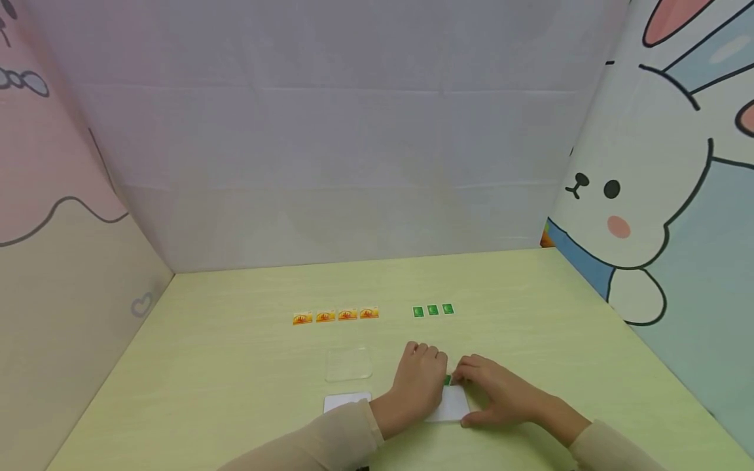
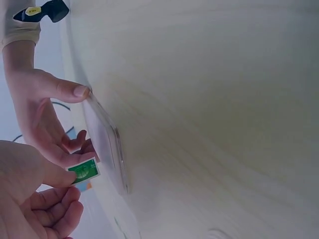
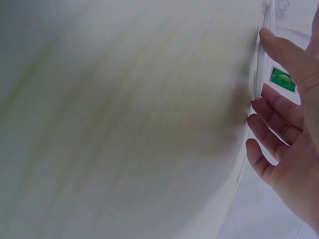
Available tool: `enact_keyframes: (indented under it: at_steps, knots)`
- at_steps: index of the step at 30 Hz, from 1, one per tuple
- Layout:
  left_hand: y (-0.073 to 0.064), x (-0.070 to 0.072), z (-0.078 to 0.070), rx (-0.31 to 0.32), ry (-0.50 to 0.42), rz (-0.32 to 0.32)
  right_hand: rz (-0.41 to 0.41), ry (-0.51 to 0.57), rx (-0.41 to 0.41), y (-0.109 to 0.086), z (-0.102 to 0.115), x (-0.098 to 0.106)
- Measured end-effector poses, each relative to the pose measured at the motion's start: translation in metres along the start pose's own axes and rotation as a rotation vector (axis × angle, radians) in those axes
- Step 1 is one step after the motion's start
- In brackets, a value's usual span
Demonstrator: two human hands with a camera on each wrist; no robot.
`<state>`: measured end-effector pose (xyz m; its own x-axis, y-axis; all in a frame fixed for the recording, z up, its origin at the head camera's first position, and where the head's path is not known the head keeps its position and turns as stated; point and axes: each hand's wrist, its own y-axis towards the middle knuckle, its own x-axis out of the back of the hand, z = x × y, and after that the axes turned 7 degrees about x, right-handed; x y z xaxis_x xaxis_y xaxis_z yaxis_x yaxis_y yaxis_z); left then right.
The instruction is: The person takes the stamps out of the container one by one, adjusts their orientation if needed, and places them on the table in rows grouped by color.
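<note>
My left hand pinches a small green stamp with a white border between thumb and forefinger, its other fingers curled. The stamp is held just above a flat white case with a clear rim, which lies on the table. My right hand grips that case at its right side, thumb on the near edge and fingertips at the far edge. In the right wrist view the case shows edge-on between thumb and fingers. Left of it, a second white case is partly hidden by my left forearm.
A clear lid-like piece lies behind the second case. Farther back are a row of several orange-yellow stamps and, to its right, three green stamps. Printed cloth walls enclose the pale table at the back and sides.
</note>
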<state>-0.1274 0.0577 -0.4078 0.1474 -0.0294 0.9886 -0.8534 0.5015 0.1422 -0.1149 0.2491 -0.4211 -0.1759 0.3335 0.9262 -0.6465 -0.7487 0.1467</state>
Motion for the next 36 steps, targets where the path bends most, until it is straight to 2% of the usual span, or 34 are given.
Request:
enact_keyframes:
  at_steps: [13,19,23,28,36]
  knots:
    - [0.004,0.004,0.008,-0.005,-0.007,0.001,-0.006,0.002,0.014,0.001,-0.001,0.0]
    - [0.006,0.004,0.011,-0.002,-0.01,-0.033,-0.009,0.011,0.017,0.0,-0.001,-0.001]
    - [0.007,0.006,0.014,0.002,-0.016,-0.029,-0.024,-0.003,0.034,0.0,-0.001,-0.001]
    - [0.01,0.007,0.017,0.008,-0.021,-0.016,-0.006,0.002,0.012,0.0,0.0,-0.001]
    - [0.012,0.005,0.025,0.009,-0.011,-0.032,0.029,0.02,-0.027,0.0,0.001,0.0]
